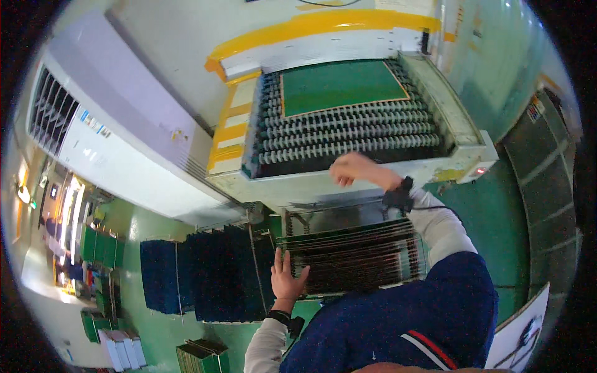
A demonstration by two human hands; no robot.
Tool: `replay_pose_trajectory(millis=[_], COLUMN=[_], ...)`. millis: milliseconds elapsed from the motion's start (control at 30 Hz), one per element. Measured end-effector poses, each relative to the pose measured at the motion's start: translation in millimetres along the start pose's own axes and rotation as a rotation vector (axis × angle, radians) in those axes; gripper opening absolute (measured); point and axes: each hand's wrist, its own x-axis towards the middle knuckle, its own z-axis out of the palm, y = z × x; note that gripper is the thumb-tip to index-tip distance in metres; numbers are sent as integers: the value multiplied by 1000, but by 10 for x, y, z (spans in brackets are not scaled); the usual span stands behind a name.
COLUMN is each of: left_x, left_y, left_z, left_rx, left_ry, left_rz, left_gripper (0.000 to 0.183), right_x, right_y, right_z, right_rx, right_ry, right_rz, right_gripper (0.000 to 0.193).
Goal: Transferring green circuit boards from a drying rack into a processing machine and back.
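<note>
A green rectangular panel (pixel 342 87) with a thin orange-brown border lies flat on the roller conveyor (pixel 348 133) of a pale machine. Just over the machine's front edge (pixel 323 184), my right hand (pixel 356 170) is held with its fingers curled in, and no object shows in it. My left hand (pixel 287 278) has its fingers spread at the left end of a slotted rack (pixel 357 289). That rack stands below the machine and holds several thin panels on edge; whether my left fingertips touch one I cannot tell.
Racks of dark blue panels (pixel 224 273) stand to the left on the green floor. A tall white cabinet unit (pixel 118 143) flanks the machine. Low at the left sits a small stack of green panels (pixel 202 357). Dark grey panelled sheets (pixel 544 180) line the right side.
</note>
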Motion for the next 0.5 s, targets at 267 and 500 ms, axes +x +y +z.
replay_pose_trajectory(millis=[267, 500], left_x=[-37, -128], left_y=[19, 42], left_z=[-23, 1], left_rx=[3, 16], left_ry=[-55, -67], left_rz=[-31, -39], left_gripper=[83, 83], right_x=[-801, -939], right_y=[915, 1011], right_z=[933, 992], right_rx=[-762, -681], right_ry=[-185, -23], right_rz=[158, 183], right_gripper=[84, 83])
